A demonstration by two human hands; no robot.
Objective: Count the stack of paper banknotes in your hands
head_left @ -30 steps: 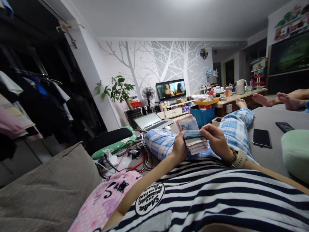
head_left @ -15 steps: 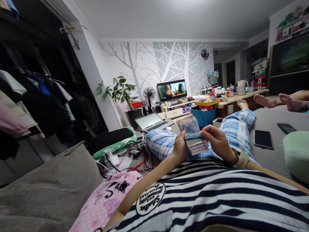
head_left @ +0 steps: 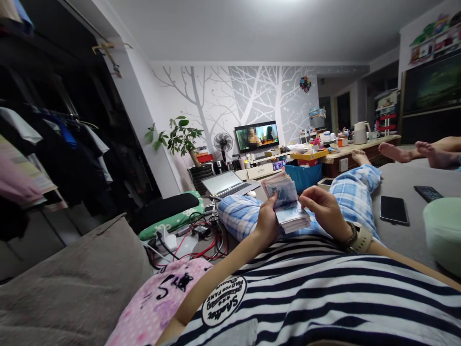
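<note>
A folded wad of banknotes [head_left: 283, 190] is held over my lap, its upper part fanned upright and its lower part lying flatter toward me. My left hand [head_left: 268, 215] grips the wad from the left, with the thumb pressed on its face. At the right edge of the notes, my right hand [head_left: 321, 205] has its thumb and forefinger pinched together. Whether a note sits between those fingertips is hidden. A bracelet and a pale watch [head_left: 361, 239] are on the right wrist.
Beyond my blue plaid trousers [head_left: 239, 214] stands an open laptop [head_left: 230, 185]. Tangled cables [head_left: 212, 235] lie at left. On the grey sofa at right are a phone [head_left: 394, 210], a remote control [head_left: 428, 193] and a green cushion [head_left: 444, 230]. Another person's feet [head_left: 396, 151] rest farther back.
The bluish note that stood edge-on between my hands now lies flat on the lower part of the wad. My right fingers remain by the wad's right edge.
</note>
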